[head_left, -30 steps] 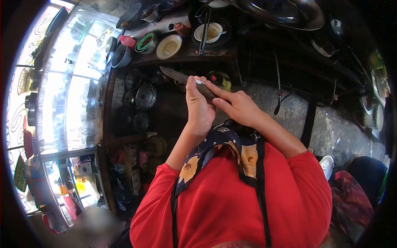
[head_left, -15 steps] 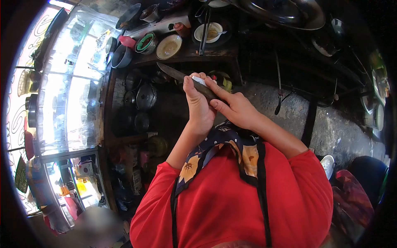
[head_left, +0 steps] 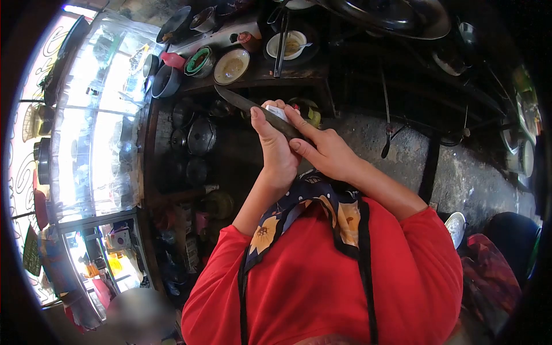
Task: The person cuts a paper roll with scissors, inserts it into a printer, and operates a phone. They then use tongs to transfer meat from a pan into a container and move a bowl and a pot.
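A dark-bladed knife (head_left: 238,102) lies slantwise across my hands, its tip toward the upper left. My right hand (head_left: 332,150) is closed round its handle end, with the fingers stretched along the blade side. My left hand (head_left: 279,152) is cupped under the knife, thumb raised on the near side and fingers curled up on the far side. Between those fingers and the blade shows a small white piece (head_left: 277,111), mostly covered. What kind of thing it is, I cannot tell.
Beyond my hands a wooden counter (head_left: 259,77) carries a cream plate (head_left: 232,66), a white bowl (head_left: 294,50) with a spoon, dark tongs (head_left: 281,43) and a grey pot (head_left: 167,81). Pots (head_left: 202,135) stand on the shelf below. A glass cabinet (head_left: 103,138) is at left.
The view has shifted very slightly. Both hands keep nearly the same hold on the knife and the white piece, with the knife in about the same position.
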Motion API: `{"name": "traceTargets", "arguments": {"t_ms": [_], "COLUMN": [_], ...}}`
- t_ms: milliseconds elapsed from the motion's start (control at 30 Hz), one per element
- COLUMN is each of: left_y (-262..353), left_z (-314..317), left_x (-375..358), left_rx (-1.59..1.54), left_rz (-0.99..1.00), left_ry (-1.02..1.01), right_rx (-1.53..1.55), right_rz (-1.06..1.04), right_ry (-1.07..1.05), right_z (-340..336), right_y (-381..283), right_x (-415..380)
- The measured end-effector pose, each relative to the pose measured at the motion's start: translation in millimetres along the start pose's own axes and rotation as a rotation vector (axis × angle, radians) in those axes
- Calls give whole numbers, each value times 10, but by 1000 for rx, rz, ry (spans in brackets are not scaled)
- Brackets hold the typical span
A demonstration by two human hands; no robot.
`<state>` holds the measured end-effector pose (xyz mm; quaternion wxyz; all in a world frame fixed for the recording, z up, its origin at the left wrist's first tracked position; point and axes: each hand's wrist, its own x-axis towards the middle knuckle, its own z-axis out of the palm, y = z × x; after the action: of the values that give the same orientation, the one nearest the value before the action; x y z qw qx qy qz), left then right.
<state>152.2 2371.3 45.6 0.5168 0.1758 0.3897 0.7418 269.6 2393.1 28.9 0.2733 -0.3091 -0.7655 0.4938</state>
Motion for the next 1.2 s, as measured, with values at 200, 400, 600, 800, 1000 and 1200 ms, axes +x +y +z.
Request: {"name": "traceTargets", "arguments": {"t_ms": [200, 400, 600, 800, 1000, 1200], "left_y": [-24, 5, 11, 25, 18, 34], "left_z": [-20, -14, -56, -29, -98, -85], "left_x": [41, 21, 33, -33, -46, -113], "left_rx": [-15, -11, -10, -16, -25, -8], "left_rz": [11, 20, 25, 10, 32, 31], "left_ry": [7, -22, -9, 14, -19, 26], "right_rx": [-95, 6, -135, -84, -52, -83], "right_rz": [61, -23, 8, -16, -9, -40], "right_ry": [-48, 1, -9, -11, -12, -5], "right_z": [-46, 7, -16, 10, 12, 68], "right_y": [-77, -24, -130, -66, -156, -102], "right_x": [9, 9, -4, -16, -59, -81]}}
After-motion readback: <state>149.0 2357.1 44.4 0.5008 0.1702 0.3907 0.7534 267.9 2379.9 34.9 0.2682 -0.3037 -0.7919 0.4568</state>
